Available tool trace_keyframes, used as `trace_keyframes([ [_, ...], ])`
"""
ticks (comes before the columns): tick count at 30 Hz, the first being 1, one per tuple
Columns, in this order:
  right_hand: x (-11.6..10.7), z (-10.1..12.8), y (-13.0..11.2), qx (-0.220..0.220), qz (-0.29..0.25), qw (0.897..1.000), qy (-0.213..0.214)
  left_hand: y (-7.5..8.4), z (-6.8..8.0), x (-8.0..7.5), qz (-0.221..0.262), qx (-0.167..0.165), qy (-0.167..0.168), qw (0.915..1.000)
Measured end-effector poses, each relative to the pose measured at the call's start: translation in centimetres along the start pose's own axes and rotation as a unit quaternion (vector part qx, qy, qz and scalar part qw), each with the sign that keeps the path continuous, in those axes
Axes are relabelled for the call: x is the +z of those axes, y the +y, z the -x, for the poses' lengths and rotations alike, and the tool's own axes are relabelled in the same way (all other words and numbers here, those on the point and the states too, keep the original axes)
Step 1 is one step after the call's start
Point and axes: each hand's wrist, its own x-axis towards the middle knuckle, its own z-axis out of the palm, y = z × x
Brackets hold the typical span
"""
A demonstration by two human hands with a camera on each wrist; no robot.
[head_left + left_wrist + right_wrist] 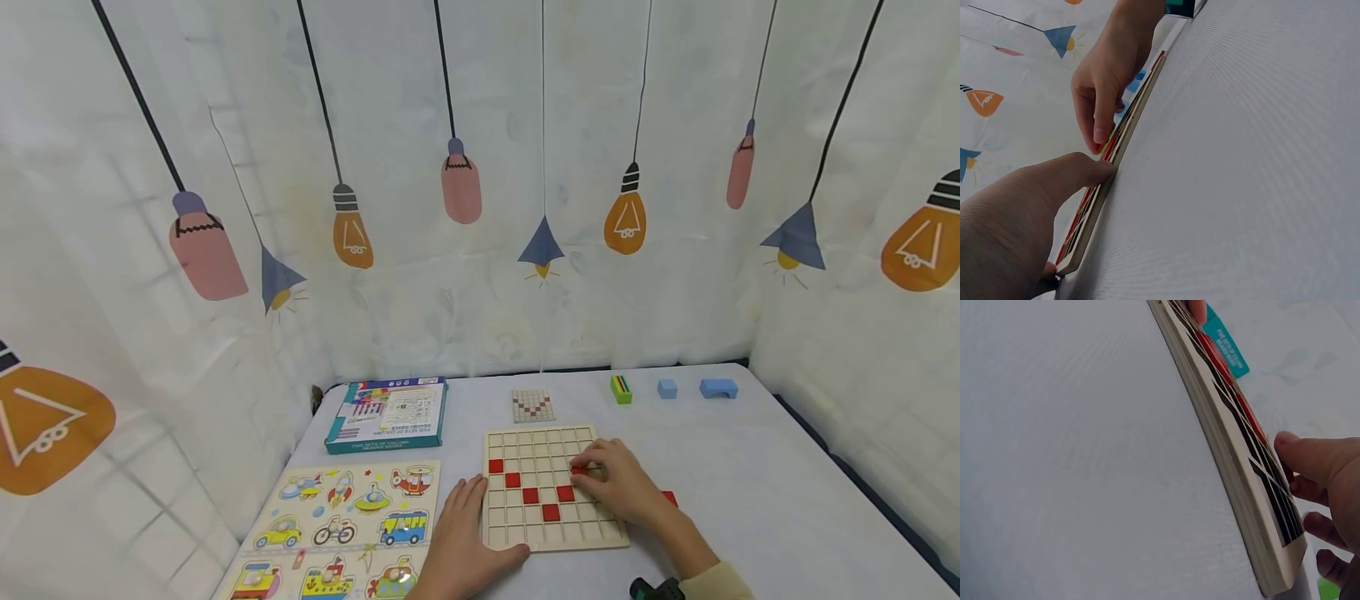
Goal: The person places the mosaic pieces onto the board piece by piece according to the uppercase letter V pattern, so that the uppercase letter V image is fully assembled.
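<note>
Pinching a red tile [579, 471] over the grid board [552, 533], the right hand [618, 483] risks knocking seated tiles; the board is steadied by the flat, relaxed left hand [462, 533].

From my remote station I see a table [750, 467] under a pale cloth, with a wooden grid board [551, 487] lying flat near its front edge. A small pattern card [533, 405] lies just behind the board. A teal box [387, 414] sits behind and to the left of the board, and a vehicle puzzle [337, 533] lies to the left of the board, at the table's front. Well behind and to the right of the board I make out a striped green block [621, 388], a blue cube [667, 388] and a blue arch block [718, 387] in a row. One loose red tile [670, 498] lies just right of the board.
</note>
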Motion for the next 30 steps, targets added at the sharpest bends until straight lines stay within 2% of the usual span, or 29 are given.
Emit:
trace_keyframes([
  [8,0.1,0.1,-0.1,-0.005,-0.003,1.000,-0.004,-0.1,0.1,0.0,-0.003,0.008,0.002,1.0000],
  [17,0.1,0.1,0.0,-0.001,-0.008,1.000,-0.008,-0.2,0.0,0.1,-0.006,0.001,0.001,1.0000],
  [24,-0.7,0.8,-0.3,0.001,-0.006,1.000,0.003,-0.2,0.0,0.1,-0.005,0.002,0.001,1.0000],
  [30,-1.3,1.3,-0.2,0.005,-0.008,1.000,-0.005,-0.3,-0.1,0.2,-0.006,0.006,0.005,1.0000],
])
